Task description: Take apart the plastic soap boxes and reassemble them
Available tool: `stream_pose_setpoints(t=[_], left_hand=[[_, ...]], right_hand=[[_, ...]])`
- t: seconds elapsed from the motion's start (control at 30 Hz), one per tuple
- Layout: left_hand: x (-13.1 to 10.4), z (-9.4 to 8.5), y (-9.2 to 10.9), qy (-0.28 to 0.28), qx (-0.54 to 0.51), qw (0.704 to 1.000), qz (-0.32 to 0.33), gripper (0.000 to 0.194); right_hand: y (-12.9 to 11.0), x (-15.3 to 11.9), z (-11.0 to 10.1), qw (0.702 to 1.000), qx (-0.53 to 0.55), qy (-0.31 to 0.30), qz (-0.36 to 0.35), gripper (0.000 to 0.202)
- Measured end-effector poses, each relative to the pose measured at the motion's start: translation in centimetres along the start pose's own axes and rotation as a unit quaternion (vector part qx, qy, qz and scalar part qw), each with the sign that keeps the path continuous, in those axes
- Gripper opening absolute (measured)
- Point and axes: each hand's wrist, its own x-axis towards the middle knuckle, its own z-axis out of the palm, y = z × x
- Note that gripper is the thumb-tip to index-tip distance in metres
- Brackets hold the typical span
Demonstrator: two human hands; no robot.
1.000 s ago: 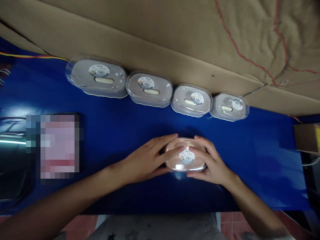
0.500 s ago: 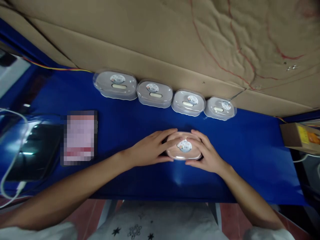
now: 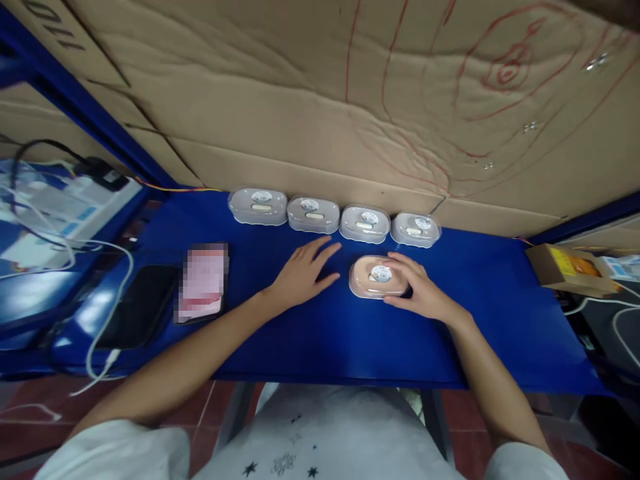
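A small pink oval-cornered plastic box [image 3: 365, 285] with a round white label lies on the blue table. My right hand [image 3: 417, 287] grips its right end, fingers over the top and far edge, thumb by the near edge. To the left of the box, my left hand [image 3: 307, 275] is held apart from it, fingers spread and holding nothing. Behind stand several grey plastic boxes with clear covers in a row, among them the leftmost box [image 3: 257, 213] and the rightmost box [image 3: 405, 233].
A cardboard wall [image 3: 280, 113] with red drawn lines rises behind the row. At left lie a phone [image 3: 203, 283] with a blurred screen, a dark device [image 3: 143, 303], a white cable [image 3: 113, 300] and a power strip [image 3: 95, 210]. A small carton [image 3: 570, 273] is at right.
My left hand has let go of the pink box and moved away to the left, fingers opening. My right hand stays on the box. The head view has shifted.
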Motion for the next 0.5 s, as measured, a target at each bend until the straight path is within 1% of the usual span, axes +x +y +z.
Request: stream_pose_setpoints(t=[0.07, 0.13, 0.2, 0.27, 0.3, 0.33, 0.43, 0.5], left_hand=[[0.6, -0.4, -0.6, 0.047, 0.033, 0.996, -0.075, 0.060], [1.1, -1.2, -1.3, 0.078, 0.049, 0.989, -0.116, 0.059], [1.5, -2.3, -2.2, 0.107, 0.068, 0.979, -0.158, 0.061], [1.6, -3.3, -3.2, 0.129, 0.096, 0.966, -0.201, 0.064], [1.6, -3.8, -3.8, 0.131, 0.111, 0.960, -0.220, 0.066], [1.6, -4.1, -4.4, 0.128, 0.126, 0.955, -0.237, 0.067], [1.3, -4.7, -6.1, 0.096, 0.160, 0.943, -0.275, 0.072], [1.1, -4.8, -6.8, 0.079, 0.171, 0.940, -0.286, 0.074]], right_hand=[[1.0, -1.1, -1.8, 0.999, 0.006, -0.022, 0.026, 0.073], [2.4, -2.6, -3.6, 0.998, 0.027, -0.032, 0.046, 0.074], [4.2, -4.3, -5.2, 0.996, 0.047, -0.023, 0.071, 0.078], [6.1, -6.0, -6.5, 0.992, 0.053, -0.003, 0.117, 0.088], [7.0, -6.7, -7.1, 0.988, 0.045, 0.005, 0.146, 0.089], [7.9, -7.3, -7.6, 0.984, 0.023, 0.019, 0.175, 0.087], [9.8, -8.3, -8.5, 0.966, -0.060, 0.067, 0.242, 0.069], [10.6, -8.5, -8.6, 0.944, -0.127, 0.111, 0.283, 0.061]])
